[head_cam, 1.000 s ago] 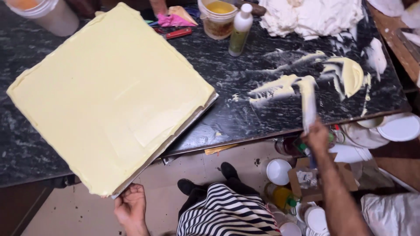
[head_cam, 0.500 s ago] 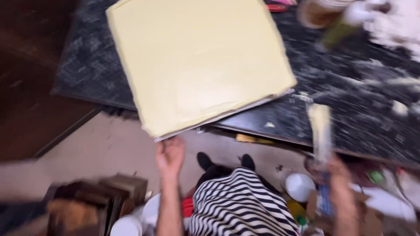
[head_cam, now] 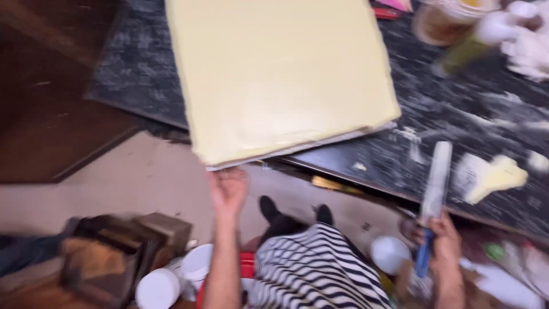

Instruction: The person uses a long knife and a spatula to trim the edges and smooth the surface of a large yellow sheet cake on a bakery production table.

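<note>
A pale yellow coated board (head_cam: 280, 74) lies on the dark marbled table (head_cam: 446, 120), its near corner overhanging the edge. The left hand (head_cam: 227, 190) grips that corner from below at six o'clock. At four o'clock of the board, the right hand (head_cam: 441, 243) holds a blue-handled spatula (head_cam: 433, 194) upright, near a smear of cream paste (head_cam: 493, 176).

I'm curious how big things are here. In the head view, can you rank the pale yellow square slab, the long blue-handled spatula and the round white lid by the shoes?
1. Pale yellow square slab
2. Long blue-handled spatula
3. Round white lid, though it lies lower, farther from the camera.
</note>
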